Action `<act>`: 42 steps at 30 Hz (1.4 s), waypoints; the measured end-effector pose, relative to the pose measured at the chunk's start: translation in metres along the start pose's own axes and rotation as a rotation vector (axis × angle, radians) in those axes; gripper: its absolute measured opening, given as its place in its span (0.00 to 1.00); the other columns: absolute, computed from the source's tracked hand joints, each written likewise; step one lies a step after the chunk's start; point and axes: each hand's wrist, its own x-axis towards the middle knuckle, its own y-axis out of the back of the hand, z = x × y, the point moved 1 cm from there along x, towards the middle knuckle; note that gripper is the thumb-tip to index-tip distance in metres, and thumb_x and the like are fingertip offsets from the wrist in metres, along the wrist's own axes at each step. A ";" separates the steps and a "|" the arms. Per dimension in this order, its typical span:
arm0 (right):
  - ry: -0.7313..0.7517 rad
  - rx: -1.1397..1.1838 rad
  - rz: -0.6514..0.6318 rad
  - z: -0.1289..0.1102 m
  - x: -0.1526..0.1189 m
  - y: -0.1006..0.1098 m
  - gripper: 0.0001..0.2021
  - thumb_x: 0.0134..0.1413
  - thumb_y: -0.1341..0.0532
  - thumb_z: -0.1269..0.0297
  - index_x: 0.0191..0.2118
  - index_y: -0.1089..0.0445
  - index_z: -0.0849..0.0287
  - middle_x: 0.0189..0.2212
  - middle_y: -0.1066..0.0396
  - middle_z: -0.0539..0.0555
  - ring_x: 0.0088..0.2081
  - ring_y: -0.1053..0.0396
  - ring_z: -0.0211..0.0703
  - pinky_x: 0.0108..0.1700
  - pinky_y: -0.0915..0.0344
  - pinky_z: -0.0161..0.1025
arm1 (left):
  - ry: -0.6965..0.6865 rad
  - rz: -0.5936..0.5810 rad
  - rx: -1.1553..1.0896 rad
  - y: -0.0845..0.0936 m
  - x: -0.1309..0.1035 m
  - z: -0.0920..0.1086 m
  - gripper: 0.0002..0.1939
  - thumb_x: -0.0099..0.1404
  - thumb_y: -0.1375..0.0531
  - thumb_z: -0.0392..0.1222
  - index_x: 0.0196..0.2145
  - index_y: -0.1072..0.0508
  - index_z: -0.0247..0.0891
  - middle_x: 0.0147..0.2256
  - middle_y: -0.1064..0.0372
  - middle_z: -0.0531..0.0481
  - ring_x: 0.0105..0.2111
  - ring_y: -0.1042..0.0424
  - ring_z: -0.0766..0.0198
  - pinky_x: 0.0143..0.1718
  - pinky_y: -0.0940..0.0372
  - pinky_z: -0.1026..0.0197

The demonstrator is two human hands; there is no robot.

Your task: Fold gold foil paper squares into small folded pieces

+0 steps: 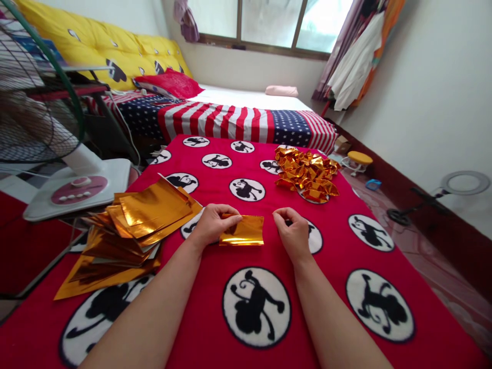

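A folded gold foil sheet (246,231) lies in front of me on the red cloth (315,325) with monkey prints. My left hand (216,224) pinches its left end between thumb and fingers. Just right of the sheet, not touching it, my right hand (294,233) has its fingers pressed together near the cloth; whether anything is between them is too small to tell. On the left lies a loose stack of flat gold sheets (154,207). Several folded gold foil pieces (307,171) are heaped at the back right of the cloth.
A fan base (82,187) stands beside the table's left side, its grille above it. Behind the table is a bed with a flag-patterned cover (238,120). A yellow stool (360,158) and a ring light (465,183) are on the right.
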 end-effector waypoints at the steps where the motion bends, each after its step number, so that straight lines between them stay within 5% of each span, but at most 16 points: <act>1: -0.006 0.067 -0.018 -0.002 -0.001 -0.002 0.07 0.55 0.40 0.61 0.36 0.28 0.58 0.31 0.26 0.52 0.32 0.30 0.41 0.38 0.36 0.37 | -0.005 0.001 0.001 0.000 0.000 0.000 0.13 0.53 0.33 0.48 0.27 0.22 0.32 0.21 0.27 0.49 0.21 0.31 0.66 0.22 0.38 0.66; 4: -0.009 0.230 -0.158 -0.010 -0.006 -0.011 0.19 0.49 0.33 0.58 0.48 0.30 0.57 0.38 0.25 0.53 0.37 0.28 0.42 0.40 0.33 0.37 | -0.041 -0.015 0.043 -0.002 0.000 0.000 0.13 0.53 0.33 0.48 0.27 0.21 0.32 0.23 0.26 0.48 0.23 0.30 0.65 0.24 0.37 0.66; 8: -0.064 0.278 -0.282 -0.012 -0.012 -0.024 0.09 0.53 0.36 0.57 0.35 0.26 0.57 0.30 0.24 0.53 0.31 0.28 0.42 0.33 0.33 0.35 | -0.095 -0.018 0.136 -0.004 0.001 -0.003 0.12 0.55 0.35 0.46 0.29 0.21 0.33 0.26 0.24 0.47 0.26 0.29 0.65 0.26 0.37 0.66; 16: -0.031 0.239 -0.287 -0.011 -0.011 -0.024 0.07 0.53 0.37 0.61 0.30 0.26 0.59 0.26 0.27 0.52 0.28 0.31 0.39 0.30 0.36 0.33 | -0.312 0.054 0.489 -0.014 -0.003 0.001 0.04 0.56 0.39 0.37 0.28 0.23 0.37 0.27 0.27 0.50 0.28 0.32 0.66 0.29 0.39 0.66; 25: -0.095 0.298 -0.255 -0.009 -0.009 -0.020 0.07 0.50 0.35 0.61 0.28 0.26 0.59 0.23 0.28 0.51 0.26 0.32 0.39 0.28 0.36 0.34 | -0.407 0.110 0.662 -0.007 -0.003 0.004 0.06 0.57 0.39 0.38 0.25 0.23 0.39 0.26 0.26 0.49 0.31 0.33 0.62 0.34 0.38 0.61; 36: -0.230 0.428 -0.214 -0.006 -0.004 -0.007 0.08 0.44 0.33 0.59 0.25 0.25 0.59 0.20 0.30 0.49 0.23 0.35 0.37 0.26 0.39 0.33 | -0.473 0.227 0.729 0.015 0.000 -0.002 0.08 0.57 0.42 0.35 0.21 0.26 0.38 0.24 0.28 0.49 0.30 0.33 0.62 0.36 0.38 0.61; 39: -0.288 0.515 -0.163 -0.002 -0.003 -0.004 0.09 0.42 0.32 0.59 0.24 0.27 0.59 0.19 0.32 0.47 0.21 0.37 0.35 0.24 0.41 0.32 | -0.415 0.320 0.611 0.022 0.002 -0.004 0.09 0.58 0.43 0.35 0.22 0.27 0.37 0.25 0.28 0.49 0.30 0.32 0.63 0.35 0.38 0.62; 42: -0.295 0.531 -0.173 -0.001 -0.003 -0.006 0.09 0.42 0.32 0.59 0.24 0.27 0.59 0.19 0.33 0.47 0.22 0.38 0.35 0.24 0.42 0.32 | -0.295 0.278 0.383 0.017 0.002 -0.004 0.11 0.61 0.44 0.39 0.26 0.24 0.37 0.26 0.27 0.51 0.27 0.31 0.66 0.31 0.39 0.64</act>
